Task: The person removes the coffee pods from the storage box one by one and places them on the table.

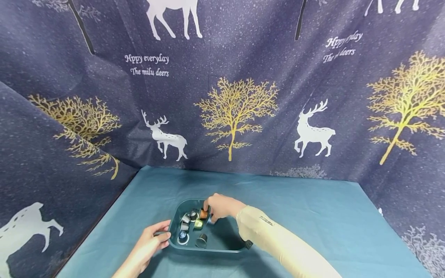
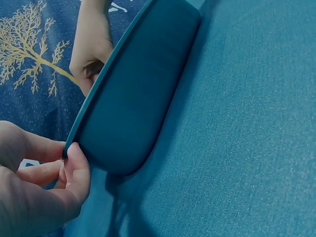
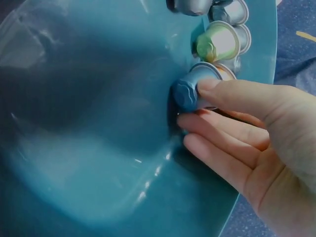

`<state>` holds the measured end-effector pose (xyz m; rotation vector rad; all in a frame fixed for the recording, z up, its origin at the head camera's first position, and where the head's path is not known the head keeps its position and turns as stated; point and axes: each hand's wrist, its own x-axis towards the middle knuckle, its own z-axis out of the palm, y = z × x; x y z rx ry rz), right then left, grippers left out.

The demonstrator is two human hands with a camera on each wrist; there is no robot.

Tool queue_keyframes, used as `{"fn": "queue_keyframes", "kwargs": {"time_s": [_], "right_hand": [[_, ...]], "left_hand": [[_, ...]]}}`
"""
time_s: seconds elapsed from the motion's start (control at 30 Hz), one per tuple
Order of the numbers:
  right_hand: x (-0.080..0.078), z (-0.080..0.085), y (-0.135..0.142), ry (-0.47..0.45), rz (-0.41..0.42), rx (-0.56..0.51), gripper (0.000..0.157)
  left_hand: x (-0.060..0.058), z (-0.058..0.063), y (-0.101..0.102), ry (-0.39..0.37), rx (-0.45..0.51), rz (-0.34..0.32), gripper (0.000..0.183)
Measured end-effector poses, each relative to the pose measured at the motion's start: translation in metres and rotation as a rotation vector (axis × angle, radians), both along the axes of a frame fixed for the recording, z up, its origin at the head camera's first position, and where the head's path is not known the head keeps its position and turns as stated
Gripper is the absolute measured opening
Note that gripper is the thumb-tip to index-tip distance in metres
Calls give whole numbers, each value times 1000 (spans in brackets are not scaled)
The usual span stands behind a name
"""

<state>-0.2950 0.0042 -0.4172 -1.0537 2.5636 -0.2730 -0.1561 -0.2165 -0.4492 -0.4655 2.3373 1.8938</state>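
Pinching, right hand: the bare right hand (image 1: 224, 207) grips a glossy blue, cup-shaped foil capsule (image 3: 186, 93), thumb on its side, fingers curled; contact on the far side is hidden.
Blue capsule, position: at the right thumb tip, inside a deep teal, round-cornered tray (image 2: 133, 94).
Blue capsule, long axis: slanted; in the right wrist view the closed end faces the bare tray floor, the rimmed end the neighbouring capsules.
Nearer hand: right, in contact; the bare left hand (image 1: 153, 239) is well apart, across the capsule group.
Left-hand state: thumb and fingers pinch the tray rim.
Beside right hand: orange-brown metallic capsule (image 1: 203, 214) at the fingers; pale green metallic capsule (image 1: 198, 224) to the hand's left.
Beside left hand: dark blue silver-rimmed capsule (image 1: 183, 234) just inside the wall; dark grey capsule (image 1: 201, 241) farther to the hand's right.
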Motion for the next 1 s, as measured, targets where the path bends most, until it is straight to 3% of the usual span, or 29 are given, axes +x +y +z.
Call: {"fn": "queue_keyframes", "kwargs": {"time_s": [0.3, 0.63, 0.8, 1.0], "right_hand": [[-1, 3, 2, 17, 42, -20, 36], [1, 15, 6, 45, 98, -119, 33], [1, 22, 10, -13, 95, -205, 35], [-3, 28, 22, -145, 66, -341, 35]], "left_hand": [[2, 1, 1, 7, 7, 8, 48], [2, 1, 2, 4, 9, 11, 48], [2, 2, 2, 4, 7, 8, 48], [2, 2, 3, 10, 1, 13, 48]]}}
